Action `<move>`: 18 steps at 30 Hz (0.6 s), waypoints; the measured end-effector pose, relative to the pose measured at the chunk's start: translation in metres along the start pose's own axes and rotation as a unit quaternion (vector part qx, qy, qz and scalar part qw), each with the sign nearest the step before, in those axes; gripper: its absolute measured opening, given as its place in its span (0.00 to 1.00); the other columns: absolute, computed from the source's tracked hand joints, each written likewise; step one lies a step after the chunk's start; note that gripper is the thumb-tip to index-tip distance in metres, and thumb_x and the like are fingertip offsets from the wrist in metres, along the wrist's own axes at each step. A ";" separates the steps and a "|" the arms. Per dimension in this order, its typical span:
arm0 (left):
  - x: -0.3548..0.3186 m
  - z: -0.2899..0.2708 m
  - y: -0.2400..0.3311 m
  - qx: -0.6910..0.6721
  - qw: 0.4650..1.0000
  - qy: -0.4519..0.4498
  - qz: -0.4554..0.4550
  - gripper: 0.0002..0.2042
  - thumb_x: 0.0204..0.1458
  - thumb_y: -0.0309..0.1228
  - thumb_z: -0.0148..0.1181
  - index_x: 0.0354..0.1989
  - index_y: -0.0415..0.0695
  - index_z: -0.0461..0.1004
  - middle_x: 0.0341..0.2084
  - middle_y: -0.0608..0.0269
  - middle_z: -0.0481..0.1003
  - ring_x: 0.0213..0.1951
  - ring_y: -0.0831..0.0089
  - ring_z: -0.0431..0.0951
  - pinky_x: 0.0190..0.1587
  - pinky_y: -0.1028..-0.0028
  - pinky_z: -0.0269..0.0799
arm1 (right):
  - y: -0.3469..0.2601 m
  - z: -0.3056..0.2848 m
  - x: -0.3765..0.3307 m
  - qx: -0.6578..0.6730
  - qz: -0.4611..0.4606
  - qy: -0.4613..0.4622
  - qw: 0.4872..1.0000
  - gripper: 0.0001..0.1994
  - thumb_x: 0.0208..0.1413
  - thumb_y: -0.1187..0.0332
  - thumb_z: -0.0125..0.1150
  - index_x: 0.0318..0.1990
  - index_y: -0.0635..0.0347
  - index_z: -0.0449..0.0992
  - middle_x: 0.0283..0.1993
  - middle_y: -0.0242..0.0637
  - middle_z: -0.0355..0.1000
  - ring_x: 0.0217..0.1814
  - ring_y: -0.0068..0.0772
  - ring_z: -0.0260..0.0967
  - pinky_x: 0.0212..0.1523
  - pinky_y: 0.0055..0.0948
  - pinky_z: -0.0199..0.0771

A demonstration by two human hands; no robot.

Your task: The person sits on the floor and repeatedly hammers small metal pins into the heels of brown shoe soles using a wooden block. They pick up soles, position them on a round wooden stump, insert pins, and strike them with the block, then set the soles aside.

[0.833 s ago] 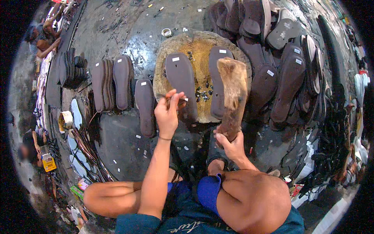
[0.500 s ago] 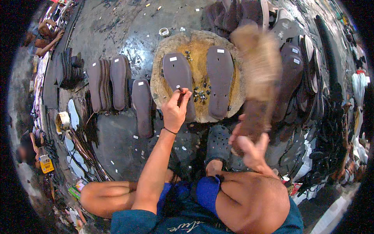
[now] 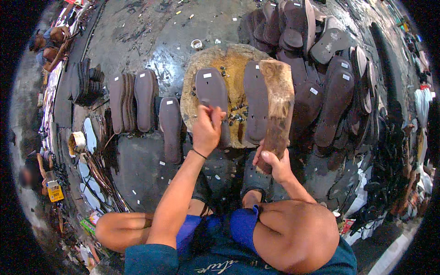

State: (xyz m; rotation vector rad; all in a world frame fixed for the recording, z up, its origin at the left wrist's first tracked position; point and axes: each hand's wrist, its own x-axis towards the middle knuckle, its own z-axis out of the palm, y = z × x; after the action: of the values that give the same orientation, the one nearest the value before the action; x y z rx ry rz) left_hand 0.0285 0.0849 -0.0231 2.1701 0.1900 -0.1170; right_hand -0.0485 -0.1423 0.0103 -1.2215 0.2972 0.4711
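My left hand (image 3: 207,133) is closed in a pinch over the lower part of a brown sandal sole (image 3: 211,87). A short, dark punch shows blurred at its fingertips. My right hand (image 3: 278,165) grips the lower end of a thick wooden club (image 3: 279,98), which stands roughly upright in view. The club partly covers a second sole (image 3: 253,103) with small holes in it. Both soles lie on a round wooden chopping block (image 3: 189,101). Between them are scattered small black plugs (image 3: 238,112).
Left of the block are a single sole (image 3: 170,130) and upright stacks of soles (image 3: 144,101). More soles (image 3: 333,101) pile up on the right and far right. A small round container (image 3: 196,44) sits beyond the block. Another person (image 3: 54,46) is at the far left.
The wooden club has swung left from beside the block to over the right sole, with my right hand moving along. My left hand stays over the left sole, its punch now blurred.
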 end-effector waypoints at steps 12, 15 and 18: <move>-0.062 -0.010 -0.004 -0.418 0.886 0.133 -0.148 0.11 0.63 0.31 0.57 0.48 0.38 0.74 0.40 0.60 0.79 0.41 0.76 0.79 0.42 0.75 0.79 | 0.024 0.037 0.012 -0.033 0.119 0.045 0.991 0.22 0.54 0.63 0.70 0.52 0.63 0.71 0.43 0.35 0.76 0.42 0.26 0.72 0.45 0.30 0.75; -0.023 -0.021 -0.026 -0.391 0.908 0.104 -0.111 0.12 0.65 0.32 0.54 0.51 0.37 0.71 0.41 0.59 0.79 0.41 0.75 0.80 0.42 0.75 0.80 | 0.035 0.022 0.001 -0.101 0.033 0.050 0.993 0.16 0.55 0.66 0.68 0.47 0.64 0.72 0.38 0.34 0.75 0.37 0.26 0.73 0.40 0.28 0.76; -0.013 -0.014 -0.038 -0.376 0.917 0.089 -0.099 0.12 0.64 0.33 0.56 0.49 0.37 0.72 0.39 0.61 0.80 0.40 0.75 0.81 0.41 0.76 0.79 | 0.026 0.020 -0.003 -0.133 0.014 0.032 0.990 0.14 0.55 0.68 0.67 0.45 0.65 0.73 0.35 0.34 0.75 0.34 0.25 0.75 0.36 0.28 0.78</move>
State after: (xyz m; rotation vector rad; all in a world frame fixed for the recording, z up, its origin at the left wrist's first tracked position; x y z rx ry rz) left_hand 0.0089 0.1163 -0.0437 1.3852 0.4763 0.0401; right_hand -0.0650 -0.1170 -0.0036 -1.4962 0.3135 0.5077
